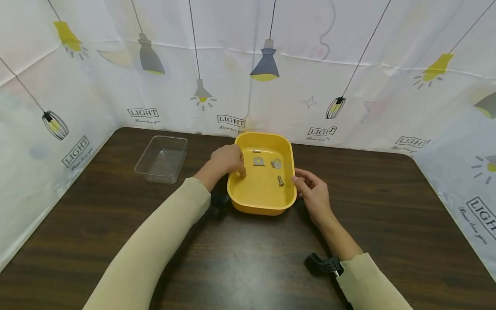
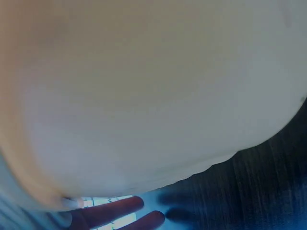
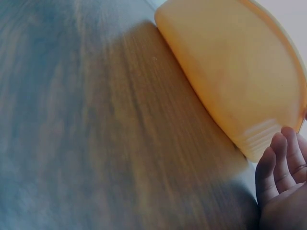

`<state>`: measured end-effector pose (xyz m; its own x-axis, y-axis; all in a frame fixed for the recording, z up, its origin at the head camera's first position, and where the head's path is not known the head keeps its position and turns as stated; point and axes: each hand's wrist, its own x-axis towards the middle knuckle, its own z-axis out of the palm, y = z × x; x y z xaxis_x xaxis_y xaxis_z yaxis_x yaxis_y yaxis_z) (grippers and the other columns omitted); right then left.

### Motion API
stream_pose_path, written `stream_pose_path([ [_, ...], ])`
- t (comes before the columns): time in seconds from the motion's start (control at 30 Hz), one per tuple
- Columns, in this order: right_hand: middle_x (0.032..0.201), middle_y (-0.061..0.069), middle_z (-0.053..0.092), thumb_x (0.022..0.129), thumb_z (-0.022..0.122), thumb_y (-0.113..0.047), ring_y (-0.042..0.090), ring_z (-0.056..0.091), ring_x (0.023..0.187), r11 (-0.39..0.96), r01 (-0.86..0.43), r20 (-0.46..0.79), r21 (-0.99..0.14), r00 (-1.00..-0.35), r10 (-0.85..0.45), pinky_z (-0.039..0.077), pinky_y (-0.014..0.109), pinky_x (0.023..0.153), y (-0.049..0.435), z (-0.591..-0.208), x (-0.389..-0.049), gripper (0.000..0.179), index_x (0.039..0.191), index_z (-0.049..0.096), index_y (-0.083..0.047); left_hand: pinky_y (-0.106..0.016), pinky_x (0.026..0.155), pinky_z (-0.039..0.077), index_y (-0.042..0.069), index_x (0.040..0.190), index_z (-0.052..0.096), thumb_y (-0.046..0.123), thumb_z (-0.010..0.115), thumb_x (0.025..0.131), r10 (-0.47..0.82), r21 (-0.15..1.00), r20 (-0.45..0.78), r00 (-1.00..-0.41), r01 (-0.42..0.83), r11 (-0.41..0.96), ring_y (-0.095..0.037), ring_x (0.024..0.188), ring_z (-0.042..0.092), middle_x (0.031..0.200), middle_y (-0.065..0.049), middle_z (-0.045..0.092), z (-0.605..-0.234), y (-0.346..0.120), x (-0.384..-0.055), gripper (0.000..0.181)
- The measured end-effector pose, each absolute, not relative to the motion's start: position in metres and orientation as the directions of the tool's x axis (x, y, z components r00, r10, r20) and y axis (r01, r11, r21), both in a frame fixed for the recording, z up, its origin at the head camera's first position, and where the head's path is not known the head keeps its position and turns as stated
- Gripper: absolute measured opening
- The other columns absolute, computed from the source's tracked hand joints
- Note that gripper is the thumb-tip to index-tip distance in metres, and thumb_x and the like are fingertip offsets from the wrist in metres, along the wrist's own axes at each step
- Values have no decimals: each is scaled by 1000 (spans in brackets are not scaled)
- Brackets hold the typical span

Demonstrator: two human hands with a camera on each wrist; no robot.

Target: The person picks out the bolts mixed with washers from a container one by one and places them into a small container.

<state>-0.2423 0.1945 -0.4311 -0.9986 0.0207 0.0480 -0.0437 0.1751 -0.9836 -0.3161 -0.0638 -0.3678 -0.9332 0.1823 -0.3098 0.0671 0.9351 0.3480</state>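
Observation:
A yellow plastic tub [image 1: 257,196] stands on the dark table. Inside it lie metal pieces: a bolt [image 1: 280,181], flat washers [image 1: 258,160] and a few more small bolts. My left hand [image 1: 228,158] grips the left wall, with a fingertip showing over the rim on the inner side. A pale surface fills most of the left wrist view, with two fingers [image 2: 115,211] extended at the bottom. On the opposite side my right hand [image 1: 314,193] pinches the rim, thumb on top. Its other fingers [image 3: 283,163] lie against the ribbed outer wall in the right wrist view.
A clear plastic box [image 1: 161,159] stands on the table [image 1: 240,267] left of the tub. Behind the table hangs a white curtain [image 1: 240,51] printed with lamps. A black strap [image 1: 323,263] sits at the right wrist.

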Motion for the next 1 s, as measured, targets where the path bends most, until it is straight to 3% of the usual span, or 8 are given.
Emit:
stream_pose_path([
  [0.3,78,-8,61,99,61,-18,4,56,63,187,-51,55,-981,-998,16,51,19,60,198,-430,-242,35,130,64,-1,-26,61,47,13,79,71,31,81,83,305,537,-255,-917,128,834,-18,72,57,81,-2,62,-380,-71,-323,21],
  [0.43,79,-9,61,100,61,-19,4,56,64,189,-47,49,-981,-999,8,52,19,61,196,-430,-241,35,130,64,-2,-29,72,49,11,83,74,33,75,87,315,586,-211,-925,138,798,-22,99,56,117,-9,60,-381,-75,-321,23],
  [0.53,80,-8,61,100,61,-19,4,56,65,194,-50,53,-980,-999,9,52,20,62,196,-430,-241,35,131,64,-3,-35,89,53,7,94,77,34,69,93,314,624,-166,-935,147,768,-27,128,49,151,-16,44,-382,-77,-318,28],
  [0.67,80,-7,61,101,60,-20,4,57,65,201,-57,60,-978,-998,8,53,20,61,196,-431,-241,35,131,63,-3,-45,116,41,8,107,78,37,66,97,269,647,-103,-958,141,750,-33,152,30,166,-15,25,-383,-79,-316,33],
  [0.73,80,-7,61,101,60,-19,4,57,65,203,-59,62,-977,-998,8,53,19,61,196,-431,-241,34,131,63,-4,-49,121,35,11,109,79,39,68,96,215,643,-61,-975,127,755,-35,154,27,167,-12,24,-382,-78,-313,32],
  [0.8,81,-6,61,100,60,-19,4,57,65,201,-59,62,-978,-998,9,53,19,60,196,-431,-241,34,131,63,-4,-49,120,35,14,107,80,40,70,94,136,649,-14,-991,94,755,-35,151,31,163,-10,32,-378,-77,-309,31],
  [0.9,82,-4,61,100,60,-18,4,57,64,195,-57,61,-979,-998,11,52,18,60,196,-431,-241,34,131,63,-3,-45,106,47,14,106,80,39,73,93,43,663,85,-995,89,743,-29,129,49,140,-8,53,-371,-77,-302,29],
  [1.0,83,-2,61,100,60,-18,4,56,65,198,-54,58,-979,-998,13,52,18,60,196,-432,-241,34,131,63,-4,-38,86,52,13,108,79,36,73,93,12,699,186,-982,141,701,-24,102,58,112,-5,66,-365,-79,-296,28],
])
